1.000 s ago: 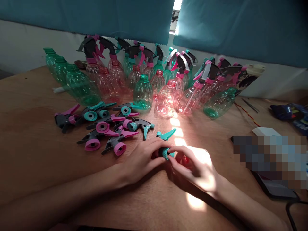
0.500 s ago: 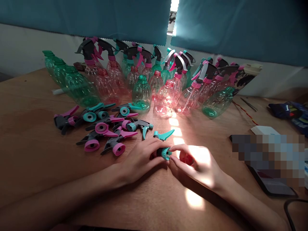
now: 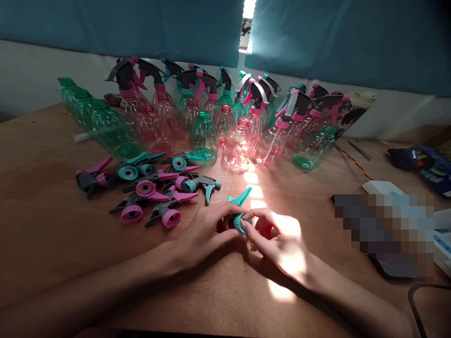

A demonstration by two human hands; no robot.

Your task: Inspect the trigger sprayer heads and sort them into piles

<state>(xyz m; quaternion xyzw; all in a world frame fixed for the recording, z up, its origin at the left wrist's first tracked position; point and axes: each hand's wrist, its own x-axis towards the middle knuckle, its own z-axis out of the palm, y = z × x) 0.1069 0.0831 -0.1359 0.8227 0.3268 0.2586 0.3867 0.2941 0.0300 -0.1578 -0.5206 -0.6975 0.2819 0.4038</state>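
Observation:
My left hand (image 3: 202, 232) and my right hand (image 3: 282, 239) meet over the wooden table (image 3: 52, 234), both closed on one spray trigger head (image 3: 237, 219). The head is dark with a teal screw collar, and its teal lever sticks up behind my fingers. My right fingertips pinch the collar; my left fingers wrap the dark body. A pile of loose trigger heads (image 3: 148, 188), pink and teal, lies just left of my hands. Behind them stand open bottles, a green one (image 3: 203, 136) and a pink one (image 3: 239, 145) nearest.
Several capped spray bottles (image 3: 211, 101) line the back under a teal curtain (image 3: 141, 28). Green bottles (image 3: 102, 122) lie stacked at the left. A blurred patch (image 3: 384, 225), a white box (image 3: 382, 188) and a blue packet (image 3: 419, 162) sit at the right. Sunlight streaks across the table middle.
My hands stay together on the same trigger head. The teal collar has turned slightly between my right fingers, and the view has shifted a little to the right.

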